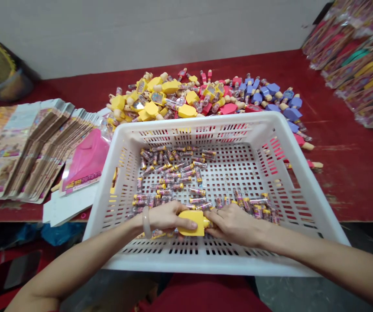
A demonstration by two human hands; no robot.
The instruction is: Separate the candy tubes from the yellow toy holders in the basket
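Over the near side of a white perforated basket, my left hand grips a yellow popsicle-shaped piece, its thumb lying across the flat face. My right hand is closed around the narrow end of the same piece, where a small yellow-capped part shows between the fingers. Many small clear tubes with yellow caps lie in the basket, to the left and beneath my hands. More tubes are beside my right hand.
Behind the basket is a heap of yellow, red and blue popsicle-shaped pieces on a red table. Printed cards and a pink bagged item lie left. Packed goods stand at the right, a tub at far left.
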